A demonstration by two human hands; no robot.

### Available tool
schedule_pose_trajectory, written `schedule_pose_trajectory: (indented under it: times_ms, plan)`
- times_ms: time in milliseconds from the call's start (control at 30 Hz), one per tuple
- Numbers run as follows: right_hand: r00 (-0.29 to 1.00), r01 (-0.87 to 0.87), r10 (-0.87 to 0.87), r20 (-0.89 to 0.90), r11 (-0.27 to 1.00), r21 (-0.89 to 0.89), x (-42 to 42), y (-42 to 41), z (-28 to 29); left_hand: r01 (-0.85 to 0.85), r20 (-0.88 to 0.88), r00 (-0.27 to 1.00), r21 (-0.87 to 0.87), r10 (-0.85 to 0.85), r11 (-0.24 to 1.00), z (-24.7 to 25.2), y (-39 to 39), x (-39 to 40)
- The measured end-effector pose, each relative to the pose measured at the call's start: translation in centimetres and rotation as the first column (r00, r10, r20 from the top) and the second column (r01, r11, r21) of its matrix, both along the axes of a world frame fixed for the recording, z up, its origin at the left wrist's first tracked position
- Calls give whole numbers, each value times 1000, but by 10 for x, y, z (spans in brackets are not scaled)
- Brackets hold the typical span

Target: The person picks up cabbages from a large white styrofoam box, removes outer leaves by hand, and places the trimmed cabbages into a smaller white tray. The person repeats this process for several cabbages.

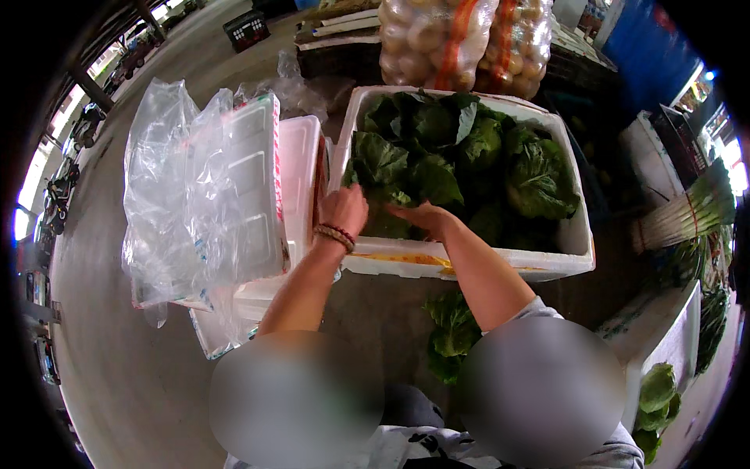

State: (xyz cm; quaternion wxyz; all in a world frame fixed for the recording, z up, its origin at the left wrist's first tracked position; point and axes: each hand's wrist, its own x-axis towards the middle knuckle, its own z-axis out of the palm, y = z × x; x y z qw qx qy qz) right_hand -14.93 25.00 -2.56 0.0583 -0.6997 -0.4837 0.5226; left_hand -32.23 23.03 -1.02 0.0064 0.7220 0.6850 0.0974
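Observation:
A white foam box (469,261) filled with dark green leafy cabbages (539,176) stands before me. My left hand (344,211), with braided bracelets at its wrist, is at the box's near left corner, its fingers curled over the inner edge beside the leaves; whether it grips a leaf is unclear. My right hand (425,217) reaches over the near rim among the cabbages, fingers stretched towards the left and thumb side partly hidden. It appears to hold nothing. Loose green leaves (451,334) lie on the floor below the box.
Foam lids (252,193) under clear plastic bags (158,193) are stacked at the left. Net-and-film sacks of round produce (436,41) stand behind the box. Bundled scallions (674,223) are at the right, above a foam box (674,340) near pale green cabbages (657,387). A black crate (246,30) is farther off.

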Motion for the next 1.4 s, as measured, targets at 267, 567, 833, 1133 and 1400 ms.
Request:
schedule_pose_trajectory:
  times_ms: [267,567,833,1133,1400]
  plan:
    - [975,-145,94,-202,955,-258,-5,35,-48,-223,566,801,-21,195,975,-41,-1,27]
    - [911,-187,124,-394,974,-126,-6,31,-42,-51,642,708,-369,294,928,-45,20,5]
    - [912,114,-178,-369,976,-187,7,32,-48,-24,832,543,-116,110,993,-23,-4,12]
    - [830,186,-295,-473,947,-264,24,31,-47,134,648,717,234,-257,963,-31,-9,12]
    - [855,101,-190,-482,973,-205,22,17,-20,-103,658,707,-267,260,958,-44,19,7]
